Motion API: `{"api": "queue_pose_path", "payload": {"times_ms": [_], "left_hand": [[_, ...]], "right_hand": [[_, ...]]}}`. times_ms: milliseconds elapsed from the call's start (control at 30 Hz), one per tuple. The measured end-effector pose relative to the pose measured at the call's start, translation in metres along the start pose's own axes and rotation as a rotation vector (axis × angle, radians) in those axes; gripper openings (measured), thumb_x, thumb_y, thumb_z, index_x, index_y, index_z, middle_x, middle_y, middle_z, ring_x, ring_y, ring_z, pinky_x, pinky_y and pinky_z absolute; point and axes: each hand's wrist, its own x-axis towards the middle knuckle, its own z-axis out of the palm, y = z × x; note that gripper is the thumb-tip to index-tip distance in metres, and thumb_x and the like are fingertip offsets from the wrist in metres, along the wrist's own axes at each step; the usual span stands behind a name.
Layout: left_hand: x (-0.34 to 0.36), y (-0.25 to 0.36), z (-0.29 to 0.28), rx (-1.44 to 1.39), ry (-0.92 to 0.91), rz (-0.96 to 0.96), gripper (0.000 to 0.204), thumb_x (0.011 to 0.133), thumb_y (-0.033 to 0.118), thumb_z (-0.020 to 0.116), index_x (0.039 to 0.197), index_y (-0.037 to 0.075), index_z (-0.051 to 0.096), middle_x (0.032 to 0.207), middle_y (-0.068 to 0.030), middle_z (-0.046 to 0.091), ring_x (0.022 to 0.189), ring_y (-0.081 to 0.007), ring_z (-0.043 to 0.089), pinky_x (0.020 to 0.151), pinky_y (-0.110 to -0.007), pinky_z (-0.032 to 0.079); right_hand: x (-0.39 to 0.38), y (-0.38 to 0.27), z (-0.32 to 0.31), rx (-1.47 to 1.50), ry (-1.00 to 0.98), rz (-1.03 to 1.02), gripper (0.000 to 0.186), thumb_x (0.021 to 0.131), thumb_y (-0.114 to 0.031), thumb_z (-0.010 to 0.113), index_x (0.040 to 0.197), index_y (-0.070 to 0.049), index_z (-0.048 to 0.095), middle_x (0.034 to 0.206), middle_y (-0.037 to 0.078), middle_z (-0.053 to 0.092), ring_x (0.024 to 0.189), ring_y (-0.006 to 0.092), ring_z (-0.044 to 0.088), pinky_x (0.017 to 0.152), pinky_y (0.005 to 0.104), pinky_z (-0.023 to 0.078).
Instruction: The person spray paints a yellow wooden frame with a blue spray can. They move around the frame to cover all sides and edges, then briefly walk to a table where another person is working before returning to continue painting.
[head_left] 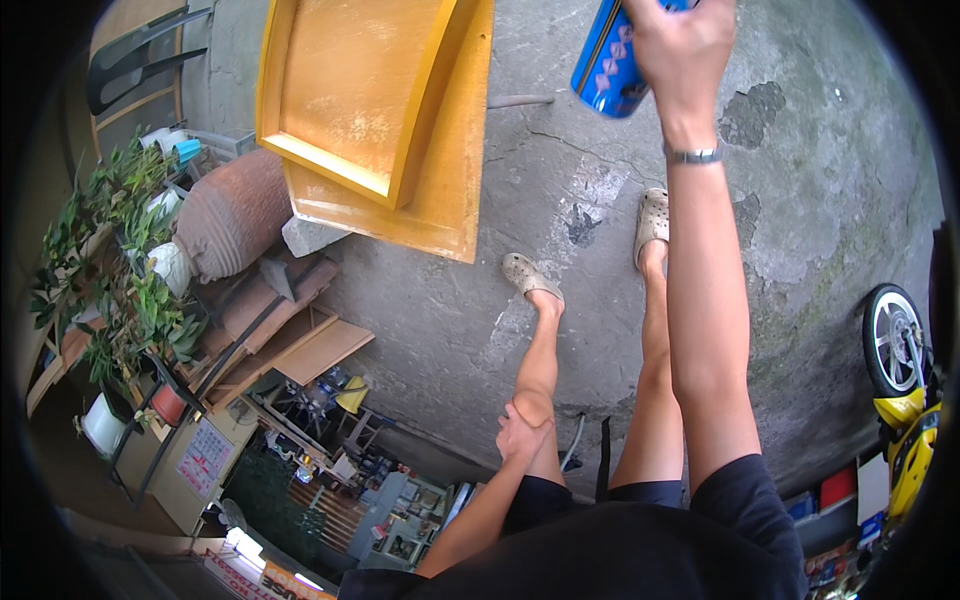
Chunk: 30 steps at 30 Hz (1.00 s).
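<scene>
My right hand [685,50], a metal-banded watch at its wrist, is wrapped round a blue spray can [612,75] at the top edge. The can tilts and its top is out of view. Left of it, a shallow yellow wooden tray with raised sides [350,75] lies on a yellow board [450,190]. The can is apart from the tray. My left hand [523,437] rests against my left knee and holds nothing; part of its fingers is hidden by the leg.
A grey block [312,238] sits under the board's near corner. To the left are a large clay jar [235,215], potted plants [145,270] and stacked wooden boards [325,350]. A yellow motorcycle [908,440] stands at right. The concrete floor [600,340] is cracked and patchy.
</scene>
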Motion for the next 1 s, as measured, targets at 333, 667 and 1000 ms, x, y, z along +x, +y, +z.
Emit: {"api": "queue_pose_path", "payload": {"times_ms": [333, 667, 1000], "left_hand": [[0.002, -0.009, -0.003, -0.016, 0.027, 0.047, 0.101, 0.072, 0.057, 0.084, 0.145, 0.011, 0.032, 0.129, -0.0291, 0.056, 0.113, -0.0456, 0.065, 0.096, -0.051, 0.055], [0.008, -0.025, 0.004, -0.036, 0.016, 0.033, 0.102, 0.071, 0.056, 0.084, 0.146, 0.011, 0.031, 0.131, -0.0298, 0.055, 0.113, -0.0459, 0.065, 0.095, -0.052, 0.055], [0.015, -0.047, 0.01, -0.107, 0.052, 0.063, 0.103, 0.072, 0.054, 0.084, 0.148, 0.01, 0.03, 0.13, -0.0311, 0.055, 0.112, -0.0472, 0.065, 0.094, -0.054, 0.055]], "right_hand": [[-0.195, -0.168, -0.063, 0.181, -0.794, 0.456, 0.068, 0.081, -0.027, 0.083, 0.143, -0.018, 0.056, 0.116, 0.016, 0.058, 0.085, 0.033, 0.072, 0.069, 0.0416, 0.062], [-0.106, -0.094, -0.003, -0.014, -0.353, 0.127, 0.063, 0.082, -0.034, 0.083, 0.134, -0.008, 0.058, 0.103, 0.018, 0.064, 0.088, 0.0341, 0.069, 0.079, 0.0419, 0.058], [-0.052, -0.081, 0.001, -0.047, -0.184, 0.169, 0.058, 0.085, -0.013, 0.079, 0.134, 0.001, 0.053, 0.117, 0.018, 0.067, 0.102, 0.0231, 0.066, 0.09, 0.0352, 0.053]]}}
